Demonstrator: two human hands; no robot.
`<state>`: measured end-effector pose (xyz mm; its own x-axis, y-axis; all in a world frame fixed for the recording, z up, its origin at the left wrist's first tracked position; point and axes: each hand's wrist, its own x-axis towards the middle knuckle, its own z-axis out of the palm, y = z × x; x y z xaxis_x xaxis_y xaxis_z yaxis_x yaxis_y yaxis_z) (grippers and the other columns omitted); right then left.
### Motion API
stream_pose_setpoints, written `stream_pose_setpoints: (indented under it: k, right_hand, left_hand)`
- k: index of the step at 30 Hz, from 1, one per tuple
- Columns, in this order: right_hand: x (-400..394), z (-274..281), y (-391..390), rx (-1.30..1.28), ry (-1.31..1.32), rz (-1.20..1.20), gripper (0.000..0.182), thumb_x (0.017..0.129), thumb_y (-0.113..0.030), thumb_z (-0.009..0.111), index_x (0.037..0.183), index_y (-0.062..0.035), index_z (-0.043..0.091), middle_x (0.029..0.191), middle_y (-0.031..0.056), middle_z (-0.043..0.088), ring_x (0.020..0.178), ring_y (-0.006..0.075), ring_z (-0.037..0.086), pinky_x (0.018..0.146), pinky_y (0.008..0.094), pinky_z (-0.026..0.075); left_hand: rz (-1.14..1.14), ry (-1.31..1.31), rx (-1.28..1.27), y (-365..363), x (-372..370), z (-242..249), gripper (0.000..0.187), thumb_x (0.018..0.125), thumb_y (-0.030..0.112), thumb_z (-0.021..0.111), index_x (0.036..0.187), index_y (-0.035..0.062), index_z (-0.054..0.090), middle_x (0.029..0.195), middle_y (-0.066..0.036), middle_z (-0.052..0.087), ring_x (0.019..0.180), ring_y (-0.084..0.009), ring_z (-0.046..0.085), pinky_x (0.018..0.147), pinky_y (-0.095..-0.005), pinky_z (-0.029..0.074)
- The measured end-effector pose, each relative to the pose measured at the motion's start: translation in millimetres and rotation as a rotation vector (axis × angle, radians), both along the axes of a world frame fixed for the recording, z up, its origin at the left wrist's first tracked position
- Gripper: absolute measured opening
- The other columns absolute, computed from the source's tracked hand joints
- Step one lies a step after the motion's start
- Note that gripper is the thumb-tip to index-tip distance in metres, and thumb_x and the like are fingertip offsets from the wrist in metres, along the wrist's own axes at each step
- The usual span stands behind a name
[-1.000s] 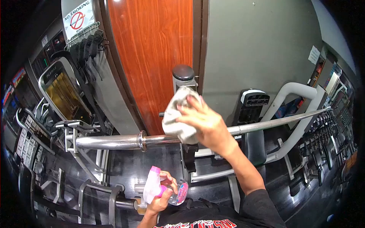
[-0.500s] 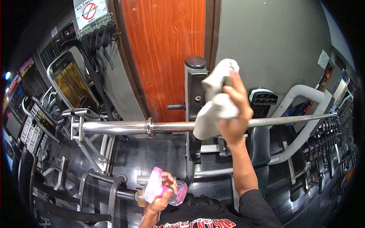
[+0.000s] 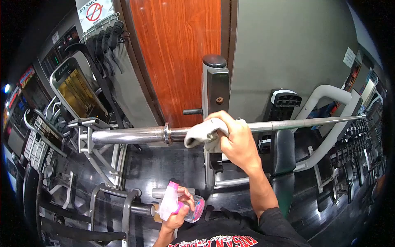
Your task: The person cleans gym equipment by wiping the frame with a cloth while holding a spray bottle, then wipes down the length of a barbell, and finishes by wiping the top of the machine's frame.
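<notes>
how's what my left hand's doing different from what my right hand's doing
The right hand is raised, wrapping a grey cloth around the barbell; the left hand sits low by the torso. The right grips soft fabric; the left holds a pink-topped spray bottle clear of the bar. Both are closed on something.

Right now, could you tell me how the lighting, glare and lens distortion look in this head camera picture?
Head view: strong fisheye, so the barbell bows and the corners go black; bright glare streaks run along its chrome and down the wooden door; the right hand pressing the cloth onto the bar and the left hand holding the spray bottle look sharp; the far edges darken and smear.
</notes>
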<state>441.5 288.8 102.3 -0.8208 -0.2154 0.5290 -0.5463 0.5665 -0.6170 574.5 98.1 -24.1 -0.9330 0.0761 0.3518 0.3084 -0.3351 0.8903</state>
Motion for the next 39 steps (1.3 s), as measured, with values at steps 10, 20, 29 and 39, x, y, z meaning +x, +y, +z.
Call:
stream_pose_setpoints:
  k: [10, 20, 29, 39]
  right_hand:
    - [-36.7, -77.0, -90.0, 0.233, 0.529, -0.193, 0.04, 0.077, -0.008, 0.056, 0.117, -0.0062, 0.06, 0.118, 0.0097, 0.063, 0.113, 0.0245, 0.057, 0.1, 0.0402, 0.04]
    - [-7.1, -75.7, -64.0, 0.139, 0.491, -0.023, 0.041, 0.069, 0.003, 0.058, 0.108, -0.0093, 0.065, 0.101, 0.009, 0.068, 0.101, 0.025, 0.063, 0.091, 0.0395, 0.048]
    - [7.3, -18.5, -34.1, -0.331, -0.098, 0.411, 0.048, 0.068, 0.006, 0.049, 0.115, -0.0056, 0.052, 0.098, 0.0203, 0.065, 0.094, 0.0361, 0.064, 0.081, 0.0389, 0.052]
    - [-50.3, -22.4, -65.7, 0.392, 0.431, -0.245, 0.04, 0.075, -0.002, 0.059, 0.114, -0.0078, 0.057, 0.111, 0.0115, 0.052, 0.092, 0.0245, 0.057, 0.076, 0.0345, 0.051]
  left_hand:
    - [0.095, -0.041, 0.035, -5.6, 4.7, -5.0, 0.056, 0.088, 0.03, 0.066, 0.124, -0.0007, 0.038, 0.101, -0.011, 0.048, 0.066, -0.0209, 0.058, 0.068, -0.0341, 0.049]
    - [0.095, 0.025, 0.088, -17.4, -2.1, -12.8, 0.045, 0.09, 0.012, 0.06, 0.128, 0.0026, 0.039, 0.106, -0.013, 0.048, 0.071, -0.0185, 0.059, 0.072, -0.0343, 0.048]
    - [0.077, 0.014, 0.016, -21.7, 0.3, -12.4, 0.044, 0.088, 0.008, 0.06, 0.127, 0.0016, 0.041, 0.105, -0.014, 0.05, 0.07, -0.0196, 0.059, 0.067, -0.0317, 0.049]
    - [0.119, -0.051, 0.006, -14.8, -3.4, -10.8, 0.051, 0.087, 0.027, 0.066, 0.124, 0.0005, 0.042, 0.099, -0.014, 0.05, 0.066, -0.0218, 0.059, 0.069, -0.0365, 0.049]
